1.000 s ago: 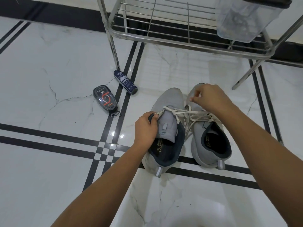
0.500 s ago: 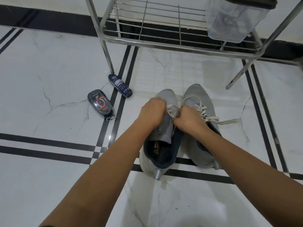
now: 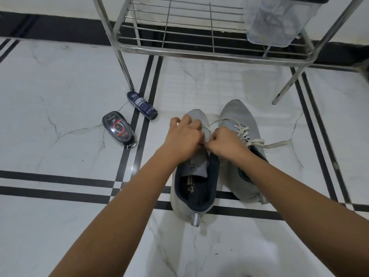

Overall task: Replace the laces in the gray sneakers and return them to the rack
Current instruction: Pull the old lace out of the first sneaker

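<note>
Two gray sneakers stand side by side on the marble floor, toes toward the rack. Over the left sneaker (image 3: 191, 188), my left hand (image 3: 184, 137) curls on the lacing area beside the tongue, and my right hand (image 3: 225, 141) pinches the white lace (image 3: 214, 121) at the eyelets. What my left fingers hold is hidden. The right sneaker (image 3: 242, 120) is laced with a white lace (image 3: 277, 143) whose loose end trails onto the floor to the right. The steel rack (image 3: 199, 52) stands just beyond the shoes.
A dark spray can (image 3: 142, 104) and a black shoe-polish sponge case (image 3: 118, 128) lie on the floor to the left. A clear plastic container (image 3: 277, 21) sits on the rack's right side. Rack legs (image 3: 124, 66) come down left and right of the shoes.
My right hand came back from the right sneaker to the left sneaker's eyelets, letting the lace ends drop slack. My left hand moved forward from the tongue onto the lacing area.
</note>
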### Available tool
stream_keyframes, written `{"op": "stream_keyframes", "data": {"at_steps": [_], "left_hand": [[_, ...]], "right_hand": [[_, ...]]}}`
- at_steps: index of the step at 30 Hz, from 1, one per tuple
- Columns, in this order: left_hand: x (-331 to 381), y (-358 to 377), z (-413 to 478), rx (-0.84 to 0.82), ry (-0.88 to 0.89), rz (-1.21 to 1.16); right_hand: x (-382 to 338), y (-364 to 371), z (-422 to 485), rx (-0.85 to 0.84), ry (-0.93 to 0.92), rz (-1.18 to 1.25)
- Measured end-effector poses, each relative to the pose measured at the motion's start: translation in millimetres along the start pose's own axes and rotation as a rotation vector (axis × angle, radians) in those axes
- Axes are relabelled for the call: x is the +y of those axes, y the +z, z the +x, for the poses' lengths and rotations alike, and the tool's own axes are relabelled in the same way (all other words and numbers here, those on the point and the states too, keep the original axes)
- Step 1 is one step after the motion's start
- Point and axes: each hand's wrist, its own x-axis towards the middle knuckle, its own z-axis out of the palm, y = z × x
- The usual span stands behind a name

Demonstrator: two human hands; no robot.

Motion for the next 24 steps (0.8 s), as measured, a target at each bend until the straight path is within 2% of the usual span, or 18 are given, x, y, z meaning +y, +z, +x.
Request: {"op": "stream_keyframes", "data": {"at_steps": [3,4,7,8,9,10,12,14,16,17,19,23,24], "left_hand": [[4,0,8,0.024,-0.087,0.039],[-3,2,6,0.081,-0.203,-0.027],[-45,14,-9,0.27,-0.735,-0.307],[-53,16,-15,0.316,-0.841,-0.422],[-53,14,-20,0.337,-0.85,-0.486],[-46,10,-21,0.335,-0.778,-0.495],[-24,2,-16,0.265,-0.467,-0.415],[-2,-7,-5,0.054,-0.184,-0.214],[6,-2,8,-0.093,-0.104,-0.013],[6,-1,12,-0.104,-0.114,0.049],[-1,2,11,0.035,-0.217,-0.039],[-41,10,-17,0.415,-0.841,-0.796],[-48,13,-21,0.437,-0.894,-0.801]], "right_hand": [[2,-1,1,0.0,0.017,0.054],[5,-2,1,0.006,0.03,0.101],[14,-5,2,0.025,0.056,0.174],[15,-5,3,0.026,0.055,0.173],[15,-5,3,0.026,0.052,0.171],[14,-5,3,0.025,0.049,0.171],[11,-5,3,0.025,0.039,0.164],[9,-5,2,0.035,0.033,0.149],[6,-5,0,0.032,0.03,0.136],[6,-6,-1,0.027,0.033,0.137],[7,-7,-2,0.011,0.046,0.176],[9,-7,0,-0.007,0.054,0.203],[8,-6,1,-0.008,0.049,0.19]]}}
